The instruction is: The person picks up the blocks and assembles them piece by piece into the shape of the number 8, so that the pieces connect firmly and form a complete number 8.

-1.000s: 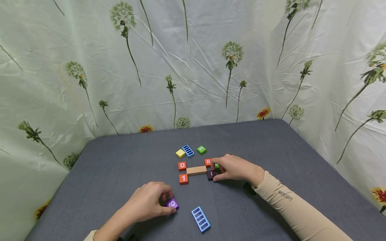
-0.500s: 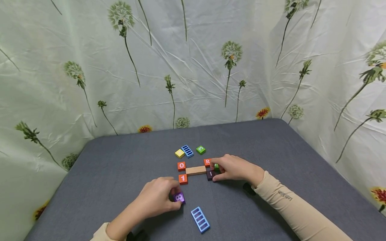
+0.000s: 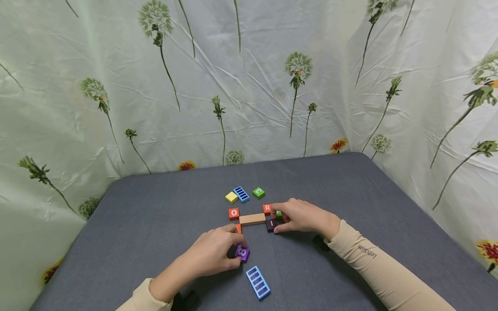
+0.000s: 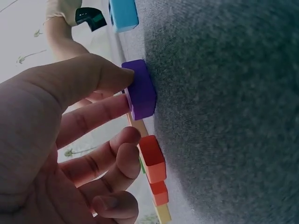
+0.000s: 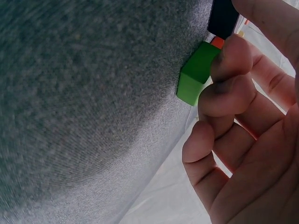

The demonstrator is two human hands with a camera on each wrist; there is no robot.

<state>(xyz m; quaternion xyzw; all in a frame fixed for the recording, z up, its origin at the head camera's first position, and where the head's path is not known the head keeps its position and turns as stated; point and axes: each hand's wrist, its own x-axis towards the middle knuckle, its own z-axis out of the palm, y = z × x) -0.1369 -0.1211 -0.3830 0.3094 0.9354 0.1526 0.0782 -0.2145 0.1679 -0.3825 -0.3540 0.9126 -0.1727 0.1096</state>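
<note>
Between thumb and fingertips my left hand (image 3: 214, 252) pinches a purple block (image 3: 242, 253) marked 8, close above the grey cloth. A red block (image 3: 239, 228) is partly hidden behind that hand. My right hand (image 3: 301, 219) holds a black block (image 3: 270, 225) with a white dash, thumb on its near side. Beside its fingers are a red block (image 3: 266, 208) marked R and a green block (image 5: 198, 67). A plain wooden bar (image 3: 252, 219) lies between the black block and the left-hand red blocks, one of them a red block (image 3: 233, 213) marked 0.
A blue slotted piece (image 3: 258, 283) lies near the front of the grey table (image 3: 155, 207). Farther back are a yellow block (image 3: 231, 197), another blue slotted piece (image 3: 241, 194) and a green block (image 3: 258, 192). A floral curtain (image 3: 256, 86) hangs behind.
My left hand has moved right and slightly away from me with the purple block, covering part of the red block marked 1. The right hand has stayed in place.
</note>
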